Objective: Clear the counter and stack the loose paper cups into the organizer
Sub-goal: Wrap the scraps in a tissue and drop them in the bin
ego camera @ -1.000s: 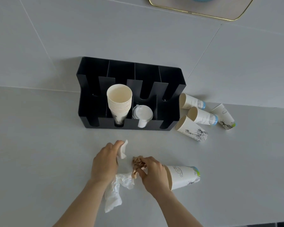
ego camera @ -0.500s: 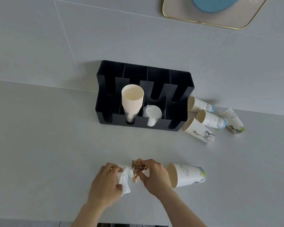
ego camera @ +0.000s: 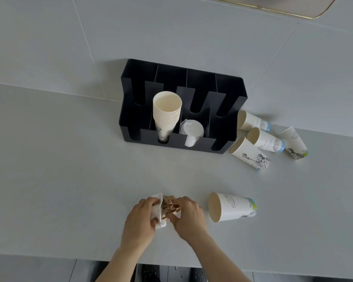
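Note:
A black organizer (ego camera: 228, 92) stands against the wall with a stack of paper cups (ego camera: 166, 110) in one slot and white lids (ego camera: 191, 130) in the slot beside it. Several loose printed cups lie on their sides to its right: one (ego camera: 253, 121), another (ego camera: 267, 140), a third (ego camera: 251, 154) and a fourth (ego camera: 294, 143). Another cup (ego camera: 232, 207) lies near my hands. My left hand (ego camera: 140, 218) grips a white napkin (ego camera: 158, 210). My right hand (ego camera: 188, 217) grips crumpled brown paper (ego camera: 169, 205). Both wads are pressed together between my hands.
The grey counter (ego camera: 69, 169) meets a grey tiled wall behind the organizer. A gold-rimmed tray edge (ego camera: 273, 7) shows at the top right. The counter's front edge runs just below my wrists, with dark floor beneath.
My left hand has bunched the trailing white napkin into its fist and brought it against the brown paper in my right hand. The camera view has shifted back from the counter.

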